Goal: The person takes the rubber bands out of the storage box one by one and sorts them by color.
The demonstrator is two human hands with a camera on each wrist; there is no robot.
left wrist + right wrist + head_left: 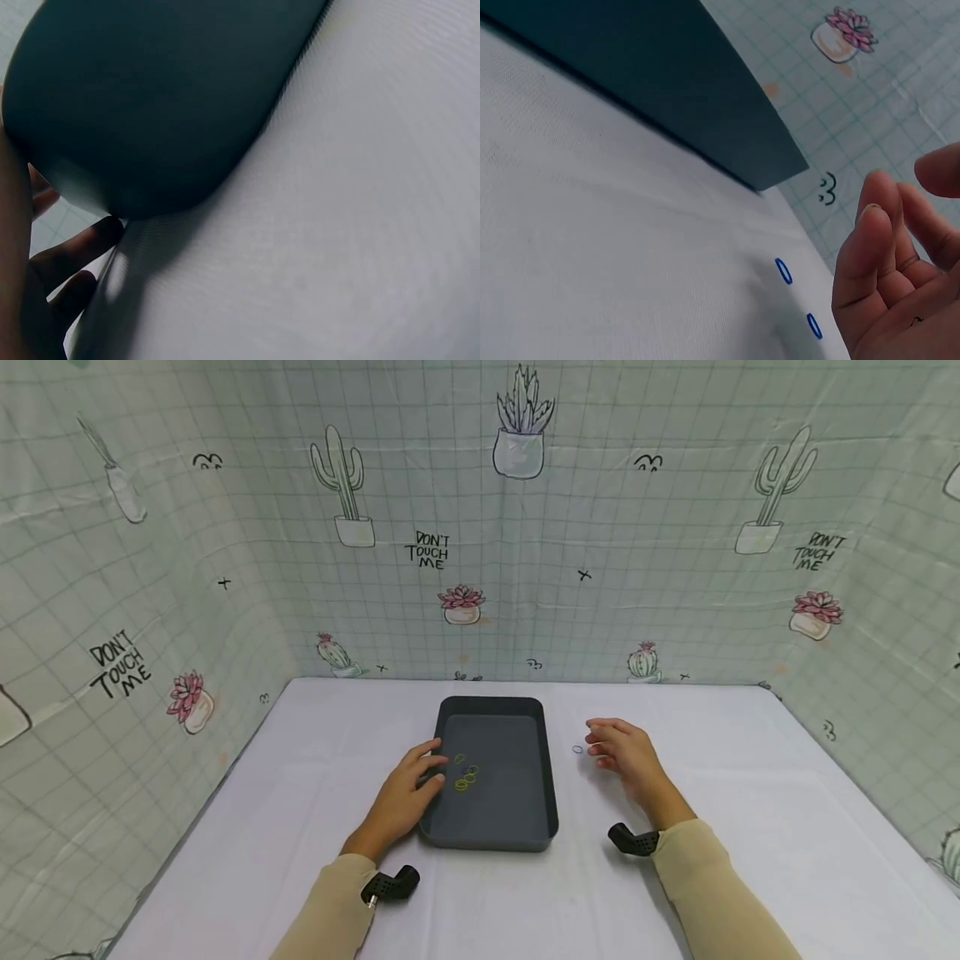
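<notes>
A shallow dark grey tray (495,843) lies on the white table. On its floor are several thin yellow rubber bands (461,785) and a darker one (467,771). My left hand (401,797) rests at the tray's left side, its fingertips over the rim and its fingers relaxed. Part of that hand shows beside the tray wall (172,112) in the left wrist view. Right of the tray, my right hand (626,756) hovers with loosely bent fingers and nothing between them. Two blue rubber bands (783,271) lie on the cloth near its fingertips; the head view shows one (577,749).
White cloth covers the table (337,743). Behind and on both sides hangs a checked curtain (562,527) printed with cacti. Each wrist wears a black camera mount, the left (390,885) and the right (633,841), near beige sleeves.
</notes>
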